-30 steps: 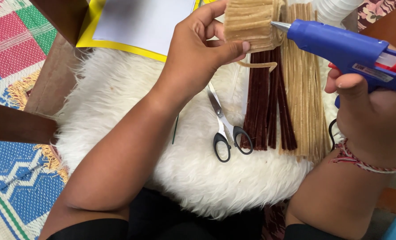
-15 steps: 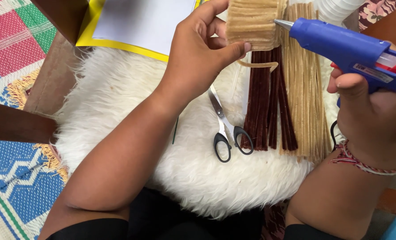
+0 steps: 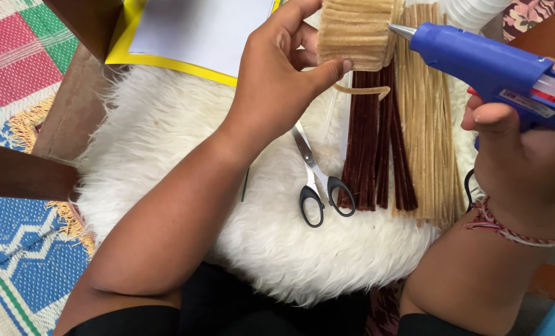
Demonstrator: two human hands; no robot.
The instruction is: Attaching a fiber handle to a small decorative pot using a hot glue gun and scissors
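The left hand is holding a tan pipe-cleaner roll in a narrow grip, the thumb pressing the roll's lower edge and the fingers bracing behind it. The right hand is wrapping fully around the handle of a blue glue gun, whose metal nozzle is pointing at the roll's right edge and sitting just beside it; actual contact cannot be confirmed.

Risk 1: the left thumb is lying near the nozzle's line. If the nozzle is sliding along the edge or glue is running down, hot glue is likely to reach the thumb.

Risk 2: a loose tan strand is hanging just below the grip. It appears free, so glue dripping from the nozzle is liable to catch it.

Risk 3: directly beneath the grip, dark brown pipe cleaners and tan pipe cleaners are lying side by side on a white furry cushion. Any drip is falling onto these or into the fur, where it is probably hard to remove.

Further out, black-handled scissors are lying on the fur below and left of the grip, blades closed. A yellow-edged sheet is lying beyond the left wrist. A patterned woven rug is covering the floor well to the left.
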